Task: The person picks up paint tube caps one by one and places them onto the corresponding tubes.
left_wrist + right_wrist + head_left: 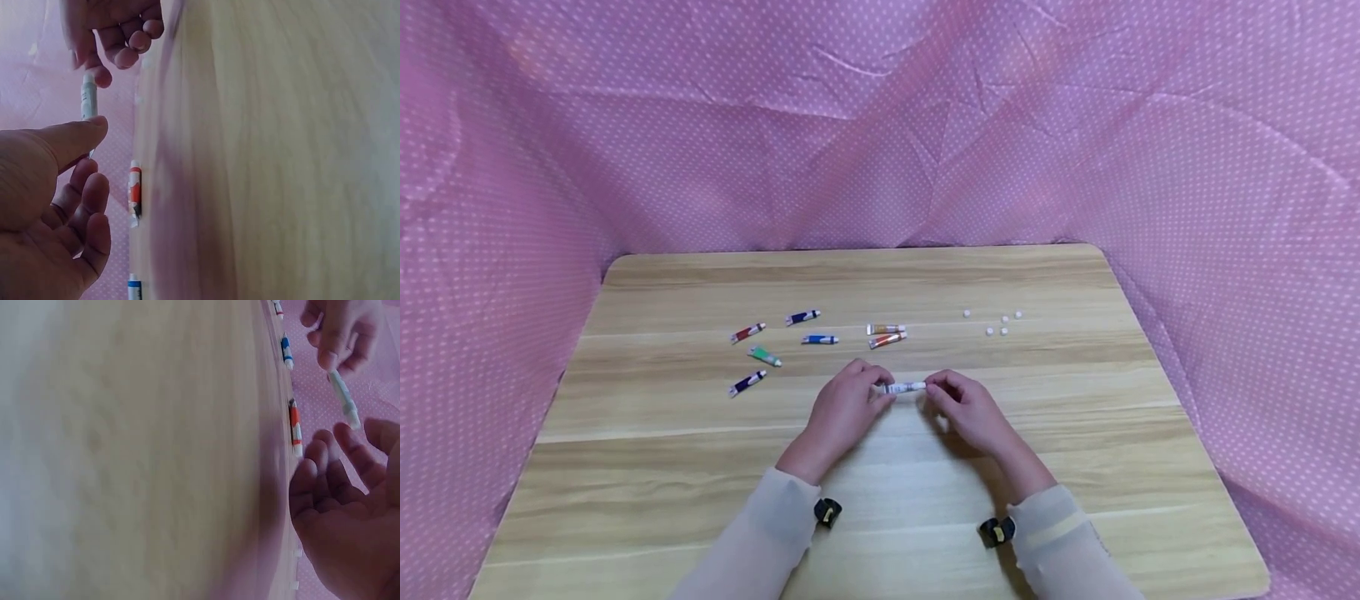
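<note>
- White tube (904,387): raised off the counter (625,479), nearly level, in the middle of the work.
- Farthest left, the coloured tubes, the green tube (765,357) among them, look like the same slim kind and lie loose; by their size they should be as light as this one.
- Left hand (848,406): thumb and fingers pinch the tube by its left end, the other fingers loosely bent below. That flat-looking tail seems the right place to hold; a light pinch should do.
- The tube's body probably gives under pressure and its smooth skin may slip, so squeezing the middle looks unwise; nothing suggests it is fragile.
- The white tip (354,420) at the right end looks stiffer, a better spot for fingertips.
- Right hand (972,414): half open, fingers relaxed, thumb and forefinger parted right at the tip; I cannot tell whether they touch it.
- Farthest right, small white pieces (1003,332) lie scattered.
</note>
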The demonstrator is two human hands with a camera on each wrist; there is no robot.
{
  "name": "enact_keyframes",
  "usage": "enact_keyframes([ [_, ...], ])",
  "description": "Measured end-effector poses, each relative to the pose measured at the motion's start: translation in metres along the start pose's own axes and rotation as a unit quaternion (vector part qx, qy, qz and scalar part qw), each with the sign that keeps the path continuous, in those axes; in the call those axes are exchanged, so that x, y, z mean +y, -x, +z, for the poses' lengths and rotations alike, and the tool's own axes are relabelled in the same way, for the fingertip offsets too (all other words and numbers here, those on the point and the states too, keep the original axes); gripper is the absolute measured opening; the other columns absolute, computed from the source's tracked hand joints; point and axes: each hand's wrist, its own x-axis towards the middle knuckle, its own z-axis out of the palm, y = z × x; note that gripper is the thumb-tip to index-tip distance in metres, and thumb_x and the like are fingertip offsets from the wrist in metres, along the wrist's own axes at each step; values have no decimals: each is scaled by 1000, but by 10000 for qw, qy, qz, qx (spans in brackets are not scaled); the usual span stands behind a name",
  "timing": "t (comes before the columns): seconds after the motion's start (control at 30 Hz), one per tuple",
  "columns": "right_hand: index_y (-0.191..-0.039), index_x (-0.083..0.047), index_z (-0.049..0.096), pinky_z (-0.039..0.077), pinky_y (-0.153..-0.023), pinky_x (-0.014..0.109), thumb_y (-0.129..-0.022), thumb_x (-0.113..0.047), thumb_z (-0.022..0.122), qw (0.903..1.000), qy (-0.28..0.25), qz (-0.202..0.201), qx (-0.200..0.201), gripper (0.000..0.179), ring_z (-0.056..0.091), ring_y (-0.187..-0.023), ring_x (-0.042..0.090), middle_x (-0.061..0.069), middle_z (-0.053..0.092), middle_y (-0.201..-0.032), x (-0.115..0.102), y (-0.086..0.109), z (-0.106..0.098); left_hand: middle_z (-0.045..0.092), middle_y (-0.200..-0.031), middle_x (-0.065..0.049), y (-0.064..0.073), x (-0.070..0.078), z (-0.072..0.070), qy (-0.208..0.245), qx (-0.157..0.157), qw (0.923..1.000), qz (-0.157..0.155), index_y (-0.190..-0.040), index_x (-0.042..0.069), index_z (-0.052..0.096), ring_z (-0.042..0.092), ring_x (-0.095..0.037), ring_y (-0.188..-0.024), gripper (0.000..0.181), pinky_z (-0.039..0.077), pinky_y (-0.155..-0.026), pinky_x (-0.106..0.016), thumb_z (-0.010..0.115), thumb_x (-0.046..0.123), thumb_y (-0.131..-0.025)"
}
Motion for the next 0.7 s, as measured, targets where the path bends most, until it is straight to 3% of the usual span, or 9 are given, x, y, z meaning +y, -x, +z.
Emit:
enact_keyframes([
  [0.17, -133, -12, 69, 54, -83, 32, -112, -27, 61, 9998, 31, -65, -169, 26, 67, -98, 26, 16, 73, -111, 0, -2, -12, 64, -110, 5, -9, -7, 2, 31, -135, 9999, -71, -120, 27, 75, 60, -10, -90, 21, 55, -83, -33, 80, 31, -100],
  [0.3, -138, -11, 67, 54, -91, 34, -112, -29, 61, 9997, 120, -32, -186, 32, 70, -108, 27, 15, 74, -120, 2, -5, -25, 65, -111, 4, -15, -14, 3, -249, -183, 9995, -33, -119, 25, 75, 60, -12, -91, 21, 54, -83, -34, 80, 32, -100],
  [0.7, -145, -6, 61, 56, -93, 37, -112, -27, 60, 9994, 267, -208, 60, 39, 67, -113, 33, 22, 69, -126, 14, -13, -75, 70, -106, 4, -35, -21, -2, -505, -389, 9977, -210, -114, 23, 77, 62, -15, -95, 20, 55, -89, -38, 83, 32, -97],
])
